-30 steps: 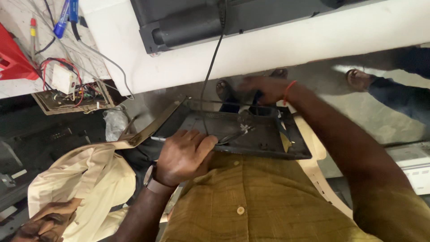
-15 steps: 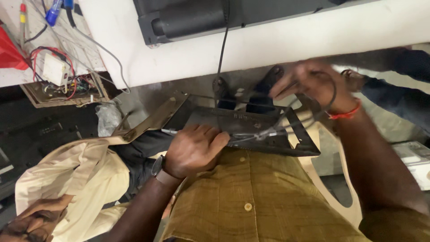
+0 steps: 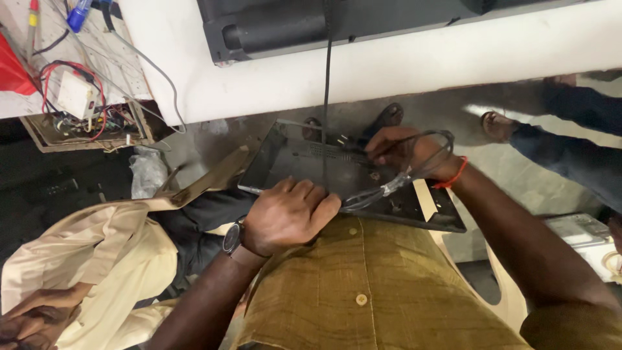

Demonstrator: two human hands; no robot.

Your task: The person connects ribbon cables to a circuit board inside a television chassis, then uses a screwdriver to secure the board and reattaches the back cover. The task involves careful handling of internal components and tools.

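A flat black electronic panel (image 3: 291, 159) lies across my lap, its near edge against my olive shirt. My left hand (image 3: 288, 214), with a watch on the wrist, is closed on the panel's near edge. My right hand (image 3: 405, 152), an orange band at its wrist, rests on the panel's far side and grips a looped black cable (image 3: 431, 139). A bundled part of that cable (image 3: 376, 193) trails over the panel toward my left hand. A thin black cord (image 3: 326, 97) hangs from the device above down to the panel.
A white table (image 3: 389, 65) carries a large black device (image 3: 291, 23). At the left sit a wiring board (image 3: 81, 107) with red and black wires and a wooden frame. A person in beige (image 3: 84, 259) sits at my left. Another person's sandalled foot (image 3: 499, 126) stands at the right.
My right hand has come down from the far right onto the panel's far side, bringing the cable loop with it. The left hand has kept its grip on the near edge.
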